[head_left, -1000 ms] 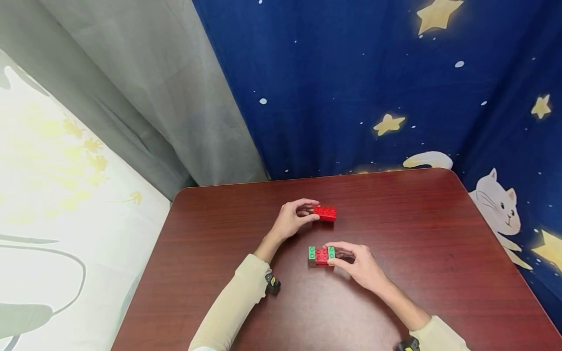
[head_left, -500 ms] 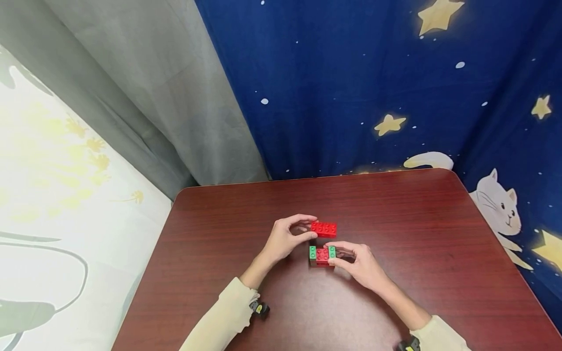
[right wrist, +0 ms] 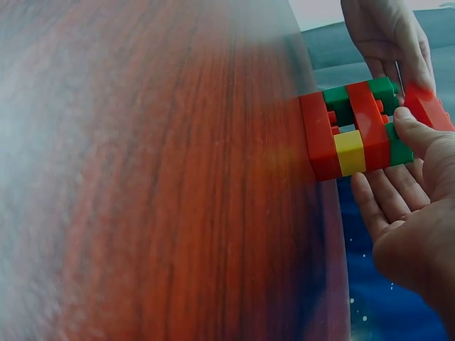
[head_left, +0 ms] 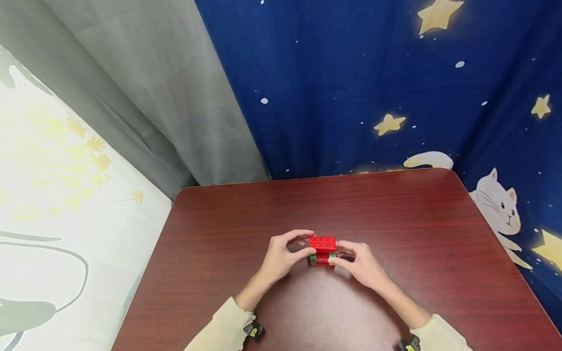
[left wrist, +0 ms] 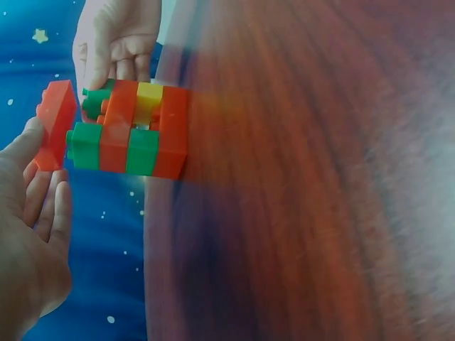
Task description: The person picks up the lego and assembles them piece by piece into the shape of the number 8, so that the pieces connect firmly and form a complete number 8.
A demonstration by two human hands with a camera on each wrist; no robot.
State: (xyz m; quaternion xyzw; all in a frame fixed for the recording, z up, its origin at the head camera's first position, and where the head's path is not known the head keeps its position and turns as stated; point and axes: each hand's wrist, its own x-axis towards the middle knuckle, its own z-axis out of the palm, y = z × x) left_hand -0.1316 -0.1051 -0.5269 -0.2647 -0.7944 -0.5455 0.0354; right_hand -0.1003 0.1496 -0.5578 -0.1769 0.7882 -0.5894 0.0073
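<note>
My left hand [head_left: 280, 254] pinches a red toy building brick [head_left: 322, 243] by its left end, with the thumb on the near side. That brick hangs over a small brick stack [left wrist: 118, 129]; the left wrist view shows a gap between them. From the table up, the stack has a long red brick [right wrist: 321, 138], a yellow brick [right wrist: 350, 152] beside a green one, another long red brick, and green bricks at both top ends. With thumb and fingers, my right hand [head_left: 361, 265] grips the right top green brick [right wrist: 399, 144].
The stack stands on a dark red-brown wooden table [head_left: 228, 214]. Behind the far edge hang a grey curtain [head_left: 158, 87] and a blue star-patterned curtain [head_left: 333, 97]. A black wrist camera [head_left: 253, 330] sits on each sleeve.
My left hand has brought the red brick nearer, from behind the stack to above it. My right hand has stayed at the stack throughout.
</note>
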